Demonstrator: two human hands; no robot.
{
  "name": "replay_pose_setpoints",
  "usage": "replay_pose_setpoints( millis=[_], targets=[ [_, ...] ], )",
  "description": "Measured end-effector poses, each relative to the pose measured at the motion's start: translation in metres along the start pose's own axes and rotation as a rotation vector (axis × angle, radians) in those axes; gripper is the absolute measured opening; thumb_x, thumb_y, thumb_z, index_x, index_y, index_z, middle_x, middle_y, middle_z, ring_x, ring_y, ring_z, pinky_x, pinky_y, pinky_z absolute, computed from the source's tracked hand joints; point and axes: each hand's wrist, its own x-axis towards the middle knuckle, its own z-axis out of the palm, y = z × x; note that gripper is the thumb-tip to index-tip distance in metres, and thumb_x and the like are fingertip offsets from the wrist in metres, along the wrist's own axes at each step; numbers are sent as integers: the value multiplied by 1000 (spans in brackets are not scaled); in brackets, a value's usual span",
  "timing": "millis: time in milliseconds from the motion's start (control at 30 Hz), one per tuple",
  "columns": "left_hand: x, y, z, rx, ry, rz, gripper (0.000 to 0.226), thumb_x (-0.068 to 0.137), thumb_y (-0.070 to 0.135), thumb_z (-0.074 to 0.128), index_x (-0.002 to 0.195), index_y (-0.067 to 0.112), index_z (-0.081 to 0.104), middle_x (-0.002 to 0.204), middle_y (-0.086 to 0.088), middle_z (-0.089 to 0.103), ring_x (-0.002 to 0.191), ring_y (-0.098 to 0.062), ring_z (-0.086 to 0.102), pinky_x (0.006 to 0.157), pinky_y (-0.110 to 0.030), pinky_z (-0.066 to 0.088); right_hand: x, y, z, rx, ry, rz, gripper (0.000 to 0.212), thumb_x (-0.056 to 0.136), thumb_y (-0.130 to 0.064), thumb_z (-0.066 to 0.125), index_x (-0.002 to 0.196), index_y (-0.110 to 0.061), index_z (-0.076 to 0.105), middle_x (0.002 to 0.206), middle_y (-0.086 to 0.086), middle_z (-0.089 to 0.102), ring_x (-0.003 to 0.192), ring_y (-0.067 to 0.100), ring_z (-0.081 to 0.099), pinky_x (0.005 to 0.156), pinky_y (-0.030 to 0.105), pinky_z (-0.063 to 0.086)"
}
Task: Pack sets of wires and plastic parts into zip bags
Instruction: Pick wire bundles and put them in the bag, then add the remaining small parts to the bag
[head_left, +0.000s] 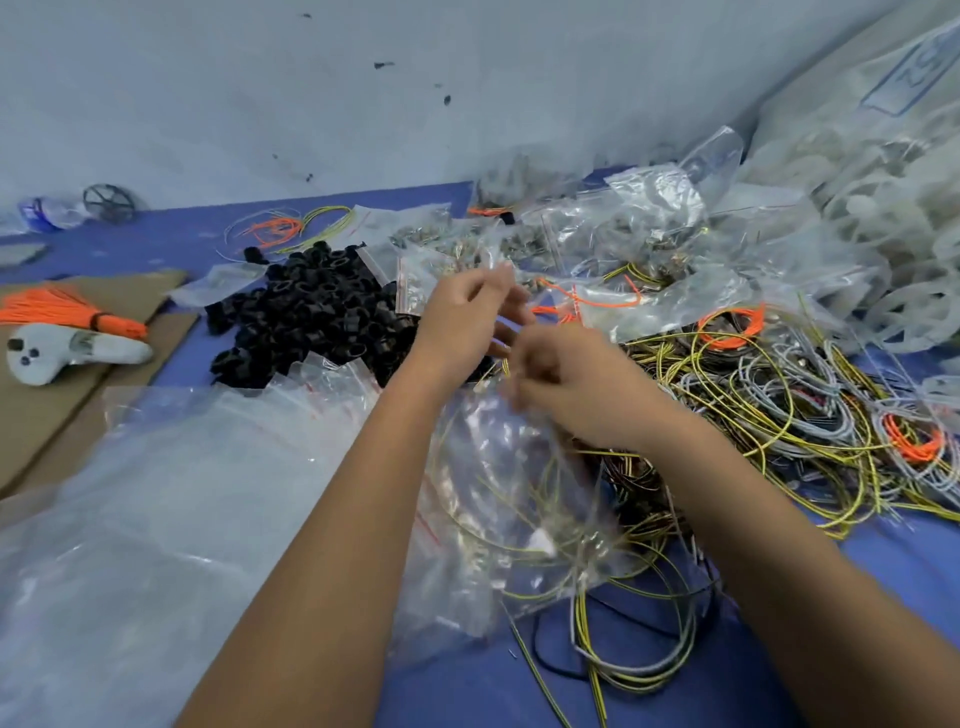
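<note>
Nearest the camera, loose yellow-green and grey wires (634, 660) trail over the blue counter (883, 561). A wide sheet of clear plastic bags (156, 509) covers the near left side.

Both forearms reach forward over a clear zip bag (514, 499) with a red seal line, which already holds coiled yellow-green wires. The right hand (571, 389) is curled at the bag's upper edge; it is motion-blurred, so exactly what the fingers pinch cannot be told. The left hand (467, 317), just beyond and above it, has its fingers curled and pinches clear plastic at the bag's mouth.

To the right lies a large tangle of yellow, grey and orange wires (779, 410). Left of the hands sits a heap of black plastic rings (311, 312). Farther left, on brown cardboard (62, 405), rest a white handheld controller (57, 353) and a tied bundle of orange wires (67, 309).

Beyond the hands, filled zip bags (597, 234) are piled together. White plastic wheels (898, 312) in large clear bags stack at far right. At far left, by the pale wall (363, 104), stand a plastic bottle (47, 213) and a dark spoked wheel (109, 202).
</note>
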Motion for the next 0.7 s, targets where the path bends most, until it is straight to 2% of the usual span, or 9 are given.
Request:
replay_pose_setpoints(
  millis=[100, 167, 233, 333, 400, 467, 533, 600, 700],
  targets=[
    [-4, -1, 2, 208, -95, 61, 58, 108, 46, 44, 82, 3, 72, 64, -5, 71, 50, -16, 65, 46, -21, 45, 2, 16, -13, 156, 414, 97, 22, 89, -10, 75, 77, -20, 60, 69, 8, 71, 53, 20, 63, 57, 33, 49],
    [-7, -5, 4, 382, -77, 152, 59, 108, 48, 45, 74, 8, 71, 54, 6, 67, 48, -8, 63, 53, -25, 49, 0, 22, -25, 228, 582, 145, 15, 92, -15, 75, 84, -14, 63, 70, 7, 73, 54, 23, 67, 56, 40, 57],
    [-8, -11, 3, 577, 27, 275, 58, 108, 47, 45, 65, 15, 67, 50, 10, 61, 51, -7, 60, 63, -34, 50, -6, 26, -35, 371, 559, 176, 13, 95, -20, 73, 90, -11, 65, 71, 7, 74, 54, 24, 69, 52, 41, 60],
    [-8, -18, 1, 633, 191, 343, 56, 108, 46, 44, 67, 11, 61, 58, 0, 60, 60, -22, 60, 66, -46, 48, -21, 30, -46, 403, 273, 131, 21, 97, -27, 71, 82, -12, 72, 61, -1, 69, 49, 10, 61, 49, 24, 52],
    [-7, -20, -1, 632, 274, 377, 56, 109, 46, 43, 68, 11, 59, 59, 0, 58, 59, -22, 57, 66, -47, 45, -29, 35, -51, 385, 157, 106, 29, 95, -29, 70, 74, -9, 73, 58, 4, 67, 49, 11, 56, 50, 18, 45],
    [-7, -20, -3, 626, 284, 372, 59, 108, 51, 37, 69, 14, 59, 62, 2, 61, 61, -19, 58, 66, -44, 46, -30, 40, -55, 358, 219, 124, 26, 93, -28, 73, 74, -9, 75, 55, 1, 60, 49, 11, 48, 49, 17, 39],
    [-7, -22, -6, 680, 222, 296, 66, 106, 60, 28, 70, 15, 60, 66, -2, 64, 64, -22, 61, 64, -42, 48, -28, 45, -58, 374, 391, 161, 19, 90, -24, 78, 77, -10, 77, 57, 2, 56, 50, 11, 45, 48, 19, 37],
    [-7, -25, -11, 784, 135, 218, 72, 103, 66, 24, 67, 13, 57, 66, -7, 63, 63, -25, 60, 61, -40, 47, -27, 49, -62, 426, 549, 197, 12, 86, -23, 83, 81, -12, 79, 64, 5, 64, 56, 11, 52, 54, 23, 45],
    [-3, -23, -26, 901, 37, 165, 73, 103, 64, 30, 61, 8, 51, 62, -11, 58, 60, -27, 56, 57, -37, 38, -31, 58, -70, 393, 673, 221, 10, 81, -21, 87, 85, -15, 80, 78, 10, 76, 66, 16, 65, 67, 32, 56]
  ],
)
